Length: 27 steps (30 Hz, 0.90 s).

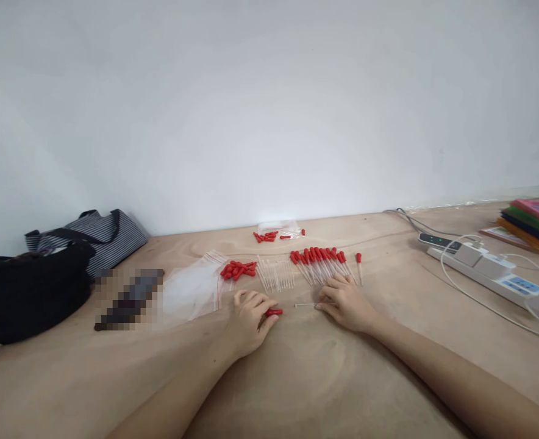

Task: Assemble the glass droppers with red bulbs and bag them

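Observation:
My left hand [252,320] is closed on a red rubber dropper bulb [274,312], whose narrow end points right. Opposite it, my right hand [346,303] pinches a thin clear glass tube [305,305], its free end facing the bulb with a small gap between. Beyond my left hand lies a heap of loose red bulbs [238,270]. A row of bare glass tubes [275,274] rests beside that heap. Further right, several droppers with red bulbs on their tubes [319,262] lie side by side, and one single dropper [360,267] is set apart from them.
Clear zip bags [194,286] lie left of the bulbs. More red bulbs [266,236] and a plastic bag [278,227] are near the wall. Black and striped bags [114,241] stand at left, beside a pixelated dark object [132,300]. A power strip [493,274] with cables and coloured folders [535,222] occupy the right.

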Each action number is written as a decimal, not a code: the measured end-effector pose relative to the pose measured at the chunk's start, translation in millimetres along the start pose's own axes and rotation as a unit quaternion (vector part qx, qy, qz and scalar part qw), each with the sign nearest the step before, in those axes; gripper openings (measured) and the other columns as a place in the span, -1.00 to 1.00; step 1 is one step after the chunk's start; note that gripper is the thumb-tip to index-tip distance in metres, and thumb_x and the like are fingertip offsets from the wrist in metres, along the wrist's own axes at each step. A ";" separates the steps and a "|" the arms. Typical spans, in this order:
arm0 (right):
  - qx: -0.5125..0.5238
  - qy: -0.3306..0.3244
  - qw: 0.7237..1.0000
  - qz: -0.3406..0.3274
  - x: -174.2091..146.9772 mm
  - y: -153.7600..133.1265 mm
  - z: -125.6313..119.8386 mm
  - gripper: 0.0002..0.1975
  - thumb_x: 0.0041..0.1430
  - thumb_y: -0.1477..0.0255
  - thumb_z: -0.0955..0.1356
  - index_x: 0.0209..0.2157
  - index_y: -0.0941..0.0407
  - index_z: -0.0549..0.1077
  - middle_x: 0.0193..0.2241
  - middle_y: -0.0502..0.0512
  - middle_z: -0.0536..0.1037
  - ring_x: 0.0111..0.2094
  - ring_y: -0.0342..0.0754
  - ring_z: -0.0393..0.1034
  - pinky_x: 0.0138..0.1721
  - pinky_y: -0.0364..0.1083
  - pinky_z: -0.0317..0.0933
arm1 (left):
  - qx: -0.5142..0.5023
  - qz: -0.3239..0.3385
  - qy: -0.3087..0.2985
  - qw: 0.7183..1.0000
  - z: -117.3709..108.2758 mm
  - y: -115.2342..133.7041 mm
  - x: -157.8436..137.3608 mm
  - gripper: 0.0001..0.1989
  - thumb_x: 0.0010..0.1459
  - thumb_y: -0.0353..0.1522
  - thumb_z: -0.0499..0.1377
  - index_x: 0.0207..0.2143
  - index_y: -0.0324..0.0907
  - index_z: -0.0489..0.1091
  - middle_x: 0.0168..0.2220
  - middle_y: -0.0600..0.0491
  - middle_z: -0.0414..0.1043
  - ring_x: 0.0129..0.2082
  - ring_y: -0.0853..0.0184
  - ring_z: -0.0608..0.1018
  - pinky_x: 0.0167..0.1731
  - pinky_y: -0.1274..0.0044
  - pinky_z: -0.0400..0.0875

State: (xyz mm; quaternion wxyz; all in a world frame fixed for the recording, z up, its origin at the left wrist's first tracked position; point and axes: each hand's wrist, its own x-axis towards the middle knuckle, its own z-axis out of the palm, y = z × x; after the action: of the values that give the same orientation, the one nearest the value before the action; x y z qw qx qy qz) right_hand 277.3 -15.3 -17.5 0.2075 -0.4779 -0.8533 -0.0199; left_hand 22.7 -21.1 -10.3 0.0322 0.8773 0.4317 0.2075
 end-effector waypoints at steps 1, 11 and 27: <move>0.007 0.000 1.000 -0.001 1.8 -1.3 -1.2 -0.83 0.10 0.30 0.29 -0.36 0.08 0.45 -0.40 0.06 0.43 -0.29 -0.06 0.22 -0.27 -0.07 -0.05 | 0.001 -0.005 0.002 1.000 0.9 -0.9 0.0 -0.81 0.09 -0.35 0.10 -0.21 -0.09 0.38 -0.29 0.04 0.42 -0.23 0.25 0.41 -0.07 0.24 -0.01; 0.040 0.051 0.998 -0.007 9.2 -16.2 16.8 -0.82 0.14 0.42 0.26 -0.47 0.07 0.47 -0.29 0.05 0.45 -0.24 -0.06 0.22 -0.23 -0.02 -0.09 | -0.006 -0.042 0.038 0.998 8.0 1.1 2.3 -0.84 0.14 -0.35 0.07 -0.36 -0.03 0.45 -0.31 0.10 0.45 -0.24 0.28 0.41 -0.13 0.29 -0.01; 0.118 0.008 0.993 -0.009 -4.0 -21.0 11.6 -0.88 0.11 0.37 0.30 -0.46 0.05 0.44 -0.31 -0.01 0.45 -0.23 -0.09 0.24 -0.22 -0.05 -0.08 | -0.018 -0.053 0.029 0.998 4.7 1.6 1.4 -0.87 0.14 -0.37 0.05 -0.38 -0.07 0.39 -0.34 0.13 0.49 -0.26 0.28 0.43 -0.12 0.29 -0.02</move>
State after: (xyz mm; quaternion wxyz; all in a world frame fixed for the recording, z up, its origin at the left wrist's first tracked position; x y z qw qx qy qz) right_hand 257.9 -27.2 -26.1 0.2687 -0.4420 -0.8525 0.0752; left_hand 26.4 -20.4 -13.8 0.0466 0.8459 0.4749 0.2383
